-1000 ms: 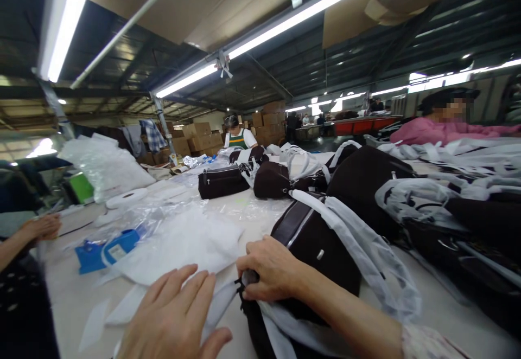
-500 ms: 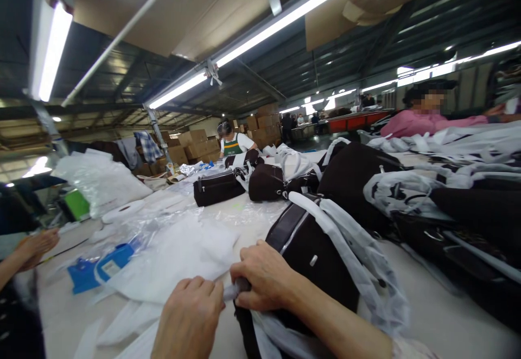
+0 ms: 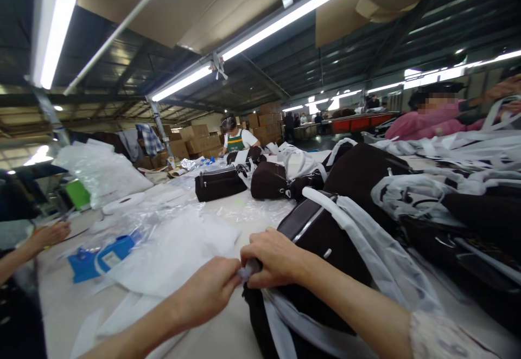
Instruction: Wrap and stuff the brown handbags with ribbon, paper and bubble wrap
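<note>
A dark brown bag (image 3: 325, 272) with a silver zipper lies in front of me, long straps wrapped in white tissue paper (image 3: 366, 239) trailing over its right side. My right hand (image 3: 277, 258) is closed at the bag's left edge, around a small piece of whitish wrapping (image 3: 249, 268) bunched at what looks like a strap end. Touching the same wrapping from the left, my left hand (image 3: 214, 288) pinches it between thumb and fingers. What lies under the wrapping is hidden by my fingers.
Loose white sheets (image 3: 175, 250) lie left of my hands, beside a blue packet (image 3: 114, 255). More dark bags (image 3: 222, 185) stand behind and to the right. A co-worker's hand (image 3: 52, 234) is at far left; another person in pink (image 3: 423, 123) works at right.
My left hand has moved up and right, closer against my right hand, and its wrist has turned. The co-worker at right has raised an arm with white strips.
</note>
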`<state>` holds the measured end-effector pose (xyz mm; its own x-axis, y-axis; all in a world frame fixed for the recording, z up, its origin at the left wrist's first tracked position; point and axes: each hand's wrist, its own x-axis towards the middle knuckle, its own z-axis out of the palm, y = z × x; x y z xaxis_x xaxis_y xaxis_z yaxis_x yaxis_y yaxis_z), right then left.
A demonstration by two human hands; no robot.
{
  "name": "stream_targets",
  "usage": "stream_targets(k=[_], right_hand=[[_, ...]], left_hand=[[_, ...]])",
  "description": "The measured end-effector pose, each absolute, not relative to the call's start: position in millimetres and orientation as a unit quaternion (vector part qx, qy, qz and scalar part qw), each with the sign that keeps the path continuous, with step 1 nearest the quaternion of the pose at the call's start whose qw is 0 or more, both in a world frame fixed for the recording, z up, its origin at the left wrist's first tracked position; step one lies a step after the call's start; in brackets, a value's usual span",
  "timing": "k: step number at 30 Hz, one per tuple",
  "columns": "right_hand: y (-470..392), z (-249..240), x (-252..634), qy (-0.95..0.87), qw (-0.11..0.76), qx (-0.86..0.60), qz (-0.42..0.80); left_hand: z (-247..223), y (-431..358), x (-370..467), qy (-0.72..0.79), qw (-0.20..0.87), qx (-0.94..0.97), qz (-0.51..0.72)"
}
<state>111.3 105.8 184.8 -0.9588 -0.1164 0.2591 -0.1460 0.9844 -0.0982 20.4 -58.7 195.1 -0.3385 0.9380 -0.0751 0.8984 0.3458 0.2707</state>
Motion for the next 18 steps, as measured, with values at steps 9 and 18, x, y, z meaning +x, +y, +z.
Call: stream_targets(k=[9, 18], right_hand=[[70, 164, 140, -0.962, 0.271, 0.032, 0.0], [72, 152, 130, -0.945, 0.323, 0.033, -0.026]], left_hand=[[191, -32, -1, 0.764, 0.347, 0.492, 0.231], [203, -24, -11, 0.748, 0.508, 0.361, 0.228]])
